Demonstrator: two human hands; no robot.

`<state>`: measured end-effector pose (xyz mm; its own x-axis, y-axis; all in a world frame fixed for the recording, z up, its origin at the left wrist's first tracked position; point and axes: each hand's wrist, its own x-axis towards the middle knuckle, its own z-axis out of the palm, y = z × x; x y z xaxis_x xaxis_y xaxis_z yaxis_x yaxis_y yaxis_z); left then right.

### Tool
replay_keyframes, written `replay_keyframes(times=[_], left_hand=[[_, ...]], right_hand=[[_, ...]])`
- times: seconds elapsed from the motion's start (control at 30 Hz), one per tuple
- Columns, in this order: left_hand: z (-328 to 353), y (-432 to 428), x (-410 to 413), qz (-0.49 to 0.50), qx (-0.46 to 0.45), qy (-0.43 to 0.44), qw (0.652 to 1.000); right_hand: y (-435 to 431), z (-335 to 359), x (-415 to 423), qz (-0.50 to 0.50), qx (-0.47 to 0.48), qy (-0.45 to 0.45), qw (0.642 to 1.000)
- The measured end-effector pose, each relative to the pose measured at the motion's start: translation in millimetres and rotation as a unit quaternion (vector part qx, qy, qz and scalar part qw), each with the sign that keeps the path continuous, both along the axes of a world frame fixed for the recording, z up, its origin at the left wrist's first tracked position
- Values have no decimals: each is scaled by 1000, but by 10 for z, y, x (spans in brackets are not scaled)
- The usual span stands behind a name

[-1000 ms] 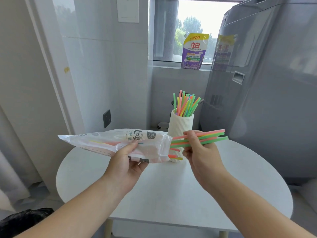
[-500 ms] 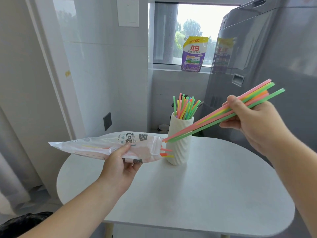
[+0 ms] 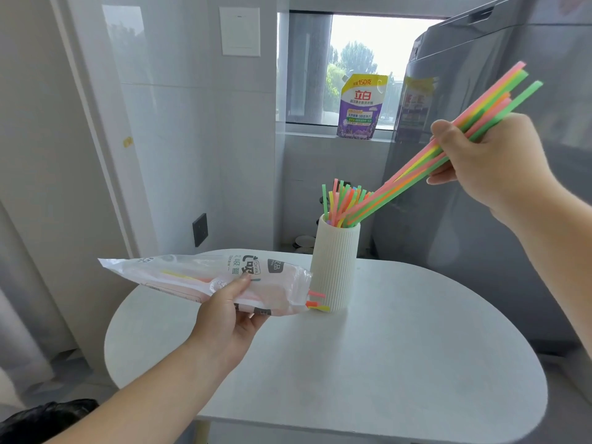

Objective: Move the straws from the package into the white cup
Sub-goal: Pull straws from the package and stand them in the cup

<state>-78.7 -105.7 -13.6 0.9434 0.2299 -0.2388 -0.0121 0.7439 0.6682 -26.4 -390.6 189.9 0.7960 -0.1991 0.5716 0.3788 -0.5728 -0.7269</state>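
**Straw bundle tipped into the cup**

The right hand (image 3: 490, 165) is raised to the right of the white cup (image 3: 334, 270). Its fingers (image 3: 439, 179) and thumb are curled round a bundle of pink, green, yellow and orange straws (image 3: 410, 182). The bundle slants down to the left. Its lower ends reach the cup's mouth among the straws already standing there (image 3: 341, 200), while its upper ends stick out above the hand.

The left hand (image 3: 230, 318) holds the clear printed package (image 3: 192, 277) roughly level above the surface (image 3: 384, 363), thumb on top and the other fingers underneath. The package's open end lies just beside the cup's lower wall, and a few short straw tips (image 3: 315, 301) poke out of it. More straws show faintly through the plastic.

The cup stands upright near the far edge of the surface. Behind it a purple detergent pouch (image 3: 360, 107) sits on the windowsill, and a grey washing machine (image 3: 480, 235) stands at the right.
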Motion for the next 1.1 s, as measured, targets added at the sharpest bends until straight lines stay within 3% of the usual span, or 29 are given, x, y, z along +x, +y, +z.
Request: replay_keyframes(times=[1.1], left_hand=[[-65, -13, 36, -17, 20, -4, 1000]], right_hand=[[304, 113, 333, 5, -63, 36, 997]])
